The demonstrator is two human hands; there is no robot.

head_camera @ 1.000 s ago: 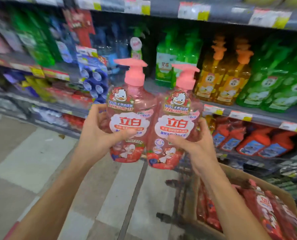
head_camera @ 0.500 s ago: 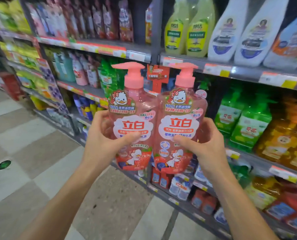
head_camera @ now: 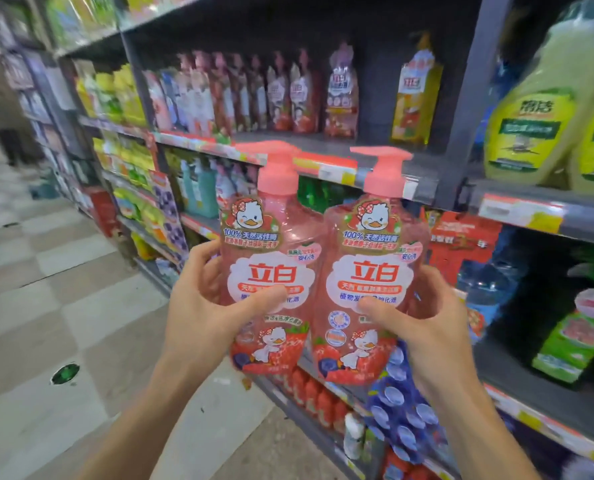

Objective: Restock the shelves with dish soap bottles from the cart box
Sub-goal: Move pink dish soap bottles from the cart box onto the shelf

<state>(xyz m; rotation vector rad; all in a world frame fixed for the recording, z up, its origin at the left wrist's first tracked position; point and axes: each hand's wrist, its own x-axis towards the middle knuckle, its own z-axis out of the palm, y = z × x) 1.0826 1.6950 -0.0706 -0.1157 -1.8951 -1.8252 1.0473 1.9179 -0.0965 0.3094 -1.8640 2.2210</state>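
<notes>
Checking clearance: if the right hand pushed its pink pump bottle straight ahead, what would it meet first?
Probably the grey shelf edge behind the right pink pump bottle that the right hand holds; depth is unclear.

Two upright pink pump bottles (head_camera: 271, 271) (head_camera: 371, 282), touching side by side, before the shelves (head_camera: 326, 164).

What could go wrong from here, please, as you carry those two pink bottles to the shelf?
1. The left hand and right hand each grip one bottle low on its body, so either the left bottle or the right bottle might tip or slip.
2. The bottles touch side by side; their pump tops could snag the shelf edge when lifted in.
</notes>
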